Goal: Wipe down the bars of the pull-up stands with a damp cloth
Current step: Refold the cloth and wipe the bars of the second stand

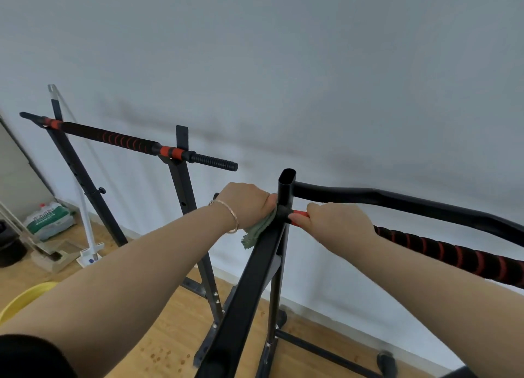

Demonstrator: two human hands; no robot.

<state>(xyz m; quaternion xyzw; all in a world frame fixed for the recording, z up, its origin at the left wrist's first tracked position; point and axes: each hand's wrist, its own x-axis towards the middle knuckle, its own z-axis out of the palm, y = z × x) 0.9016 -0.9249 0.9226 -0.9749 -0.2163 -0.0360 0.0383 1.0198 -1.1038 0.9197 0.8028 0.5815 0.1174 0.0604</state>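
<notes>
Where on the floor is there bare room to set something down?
Bare wooden floor shows in front of the far black metal stand, left of the near black stand. Another strip runs beside the white wall. The left corner is crowded: green-and-white bag, white mop, pale dustpan.

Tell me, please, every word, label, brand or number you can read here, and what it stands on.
On the white and green plastic bag on the wooden floor: dark print, too blurred to read.
Blue mark on the white mop base: too small to read.
No text on the black and red padded pull-up bars or the green cloth.
</notes>
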